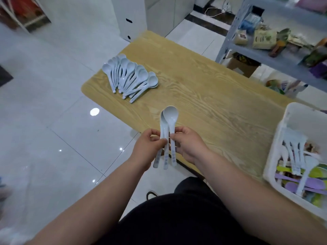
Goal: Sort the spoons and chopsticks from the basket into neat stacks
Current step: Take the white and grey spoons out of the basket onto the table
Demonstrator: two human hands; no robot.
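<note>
Held spoons (170, 113): three, pale blue-grey plastic, pinched at mid-handle between the left hand (148, 147) and right hand (187, 145) above the near edge of the table (212, 103). Bowls point away, handles splay toward the person, with printed marks near the ends.

Spoon pile (130, 77): many matching spoons at the table's far-left corner, overlapping in a loose fan, bowls away.

Basket (276, 152): white plastic, at the table's right edge. It holds more pale blue spoons (293, 156) lying over green and purple pieces (309, 184), kind unclear.
</note>
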